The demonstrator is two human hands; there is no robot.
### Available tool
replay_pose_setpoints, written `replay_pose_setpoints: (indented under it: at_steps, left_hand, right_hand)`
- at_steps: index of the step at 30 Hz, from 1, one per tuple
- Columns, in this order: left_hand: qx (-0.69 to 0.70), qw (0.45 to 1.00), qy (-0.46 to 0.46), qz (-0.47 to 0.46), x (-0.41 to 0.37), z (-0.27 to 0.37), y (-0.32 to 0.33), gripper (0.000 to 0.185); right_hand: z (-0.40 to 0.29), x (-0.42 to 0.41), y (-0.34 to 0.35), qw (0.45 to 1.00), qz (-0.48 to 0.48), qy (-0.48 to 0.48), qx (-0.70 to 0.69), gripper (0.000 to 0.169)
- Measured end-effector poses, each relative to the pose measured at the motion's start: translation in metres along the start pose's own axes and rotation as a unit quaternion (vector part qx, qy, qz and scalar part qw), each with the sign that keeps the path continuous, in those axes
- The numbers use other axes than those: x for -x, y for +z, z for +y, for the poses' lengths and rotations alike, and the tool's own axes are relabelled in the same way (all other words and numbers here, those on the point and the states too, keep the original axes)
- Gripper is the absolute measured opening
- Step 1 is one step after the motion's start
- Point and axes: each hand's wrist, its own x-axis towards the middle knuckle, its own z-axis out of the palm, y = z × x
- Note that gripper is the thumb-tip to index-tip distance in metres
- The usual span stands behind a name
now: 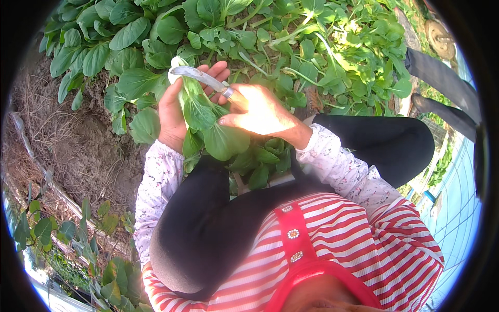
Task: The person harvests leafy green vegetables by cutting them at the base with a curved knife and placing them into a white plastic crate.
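Observation:
A bok choy plant lies in my left hand, its pale cut base up and its leaves hanging down over my lap. My left thumb presses on the stalks, while the fingers reach out behind them. In my right hand is a small curved knife, held by its wooden handle. Its blade crosses in front of the stalks near the base. The right thumb lies by a broad leaf. Most of the handle is hidden in the right hand.
Growing bok choy fills the ground ahead. More leafy plants lie between my knees. Bare soil with dry grass is at left, beside a long pale strip. Another person's dark-trousered legs appear to stand at right, near blue sheeting.

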Motion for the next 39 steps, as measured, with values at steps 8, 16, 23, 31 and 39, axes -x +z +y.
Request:
replay_pose_setpoints:
  at_steps: [8, 16, 23, 31, 39]
  left_hand:
    - [-0.237, 0.960, 0.079, 0.123, -0.006, -0.003, -0.026, 0.044]
    - [-0.237, 0.955, 0.066, 0.166, -0.007, -0.005, -0.027, 0.038]
    - [-0.237, 0.957, 0.055, 0.155, 0.000, 0.000, -0.019, 0.049]
    - [-0.328, 0.940, 0.003, 0.091, -0.006, -0.012, -0.023, 0.064]
    - [-0.251, 0.965, -0.042, 0.054, -0.002, -0.012, -0.016, 0.050]
  right_hand:
    - [0.003, 0.001, -0.018, 0.995, 0.022, 0.002, -0.100, 0.024]
    - [0.009, -0.003, -0.043, 0.976, 0.057, 0.084, -0.194, 0.019]
    - [0.024, -0.019, -0.054, 0.987, 0.066, 0.063, -0.133, 0.020]
    - [0.029, -0.029, -0.018, 0.967, -0.028, 0.064, -0.243, 0.025]
    - [0.028, -0.024, -0.018, 0.997, 0.022, 0.006, -0.077, 0.018]
